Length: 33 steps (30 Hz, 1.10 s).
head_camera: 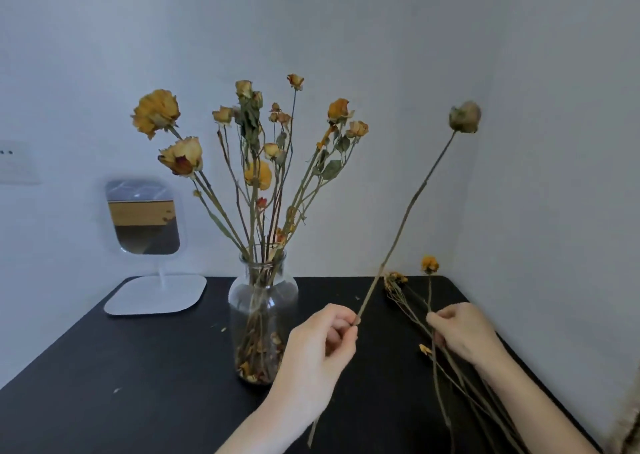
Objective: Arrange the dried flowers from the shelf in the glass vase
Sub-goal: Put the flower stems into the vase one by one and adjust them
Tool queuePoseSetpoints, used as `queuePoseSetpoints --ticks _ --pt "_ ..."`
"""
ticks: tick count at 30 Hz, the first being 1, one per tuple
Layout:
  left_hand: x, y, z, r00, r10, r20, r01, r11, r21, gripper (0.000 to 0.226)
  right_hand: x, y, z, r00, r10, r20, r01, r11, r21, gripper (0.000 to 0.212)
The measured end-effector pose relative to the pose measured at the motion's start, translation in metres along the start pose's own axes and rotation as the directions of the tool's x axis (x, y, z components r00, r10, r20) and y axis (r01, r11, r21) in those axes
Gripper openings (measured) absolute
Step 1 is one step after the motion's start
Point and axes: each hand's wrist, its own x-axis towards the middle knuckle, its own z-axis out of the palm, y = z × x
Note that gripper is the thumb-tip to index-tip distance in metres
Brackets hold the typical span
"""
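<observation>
Head view: 1 stem (408, 218) pinched in our left grip (322, 349), tilted just right of the vase (263, 315), which holds a bunch (256, 162). Our right grip (464, 332) curls round spare stems (446, 367) on the desk (138, 367). Next, we judge, the stem's lower end must rise and drop into the vase.

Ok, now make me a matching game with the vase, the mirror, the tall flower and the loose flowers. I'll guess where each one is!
Things:
1. glass vase
2. mirror
3. tall flower
4. loose flowers

Where:
A. pinched by the left hand
B. far left on the table
C. gripped by the right hand
D. in the middle, holding dried flowers

Pairs: 1-D, 2-B, 3-A, 4-C
</observation>
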Motion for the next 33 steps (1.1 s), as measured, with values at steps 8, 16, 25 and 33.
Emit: queuePoseSetpoints --ticks 8,16,25,33 --pt "-0.012 0.012 -0.067 0.932 0.0 -0.363 -0.044 0.993 -0.113 0.014 -0.013 -0.037 0.013 0.986 -0.156 -0.063 0.165 0.969 0.182 0.026" --pt "0.029 0.028 -0.117 0.84 0.077 -0.536 -0.127 0.99 -0.057 0.012 -0.027 -0.057 0.022 0.98 -0.193 -0.043 0.198 0.954 0.227 0.013" --pt "0.06 0.04 -0.129 0.759 0.167 -0.63 -0.221 0.975 -0.008 0.013 -0.03 -0.051 0.019 0.98 -0.197 -0.034 0.2 0.957 0.212 0.01" --pt "0.066 0.036 -0.127 0.753 0.193 -0.629 -0.222 0.975 0.033 0.005 -0.029 -0.049 0.023 0.981 -0.192 -0.029 0.194 0.959 0.208 0.011"
